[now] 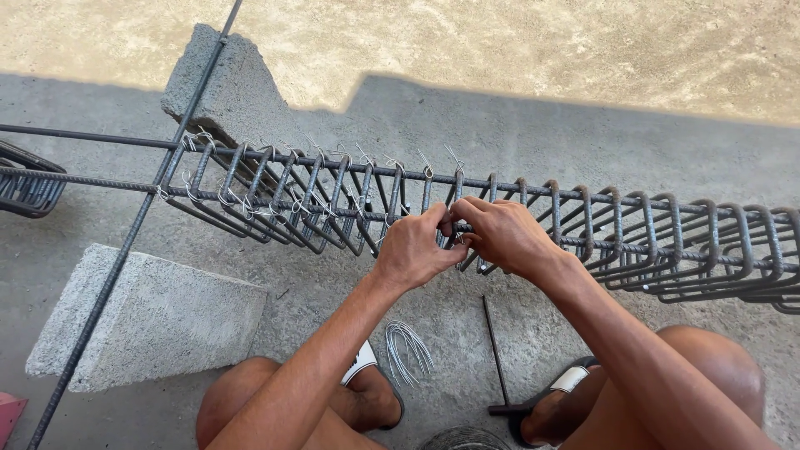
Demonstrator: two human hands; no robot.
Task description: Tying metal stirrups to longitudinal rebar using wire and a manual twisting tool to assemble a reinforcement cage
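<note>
A long cage of steel bars and rectangular stirrups [650, 237] runs left to right above the concrete floor. On its left part, thin tie wires [250, 200] are twisted around the joints. My left hand [414, 250] and my right hand [498, 236] meet at one stirrup near the cage's middle, fingers pinched together on a joint there. Whether a wire is between the fingers is hidden. My knees and sandalled feet show below.
A bundle of bent tie wires [406, 350] lies on the floor by my left foot. A dark hooked metal rod [497, 354] lies by my right foot. Two concrete blocks [150, 321] sit at left; a long bar [117, 267] crosses diagonally.
</note>
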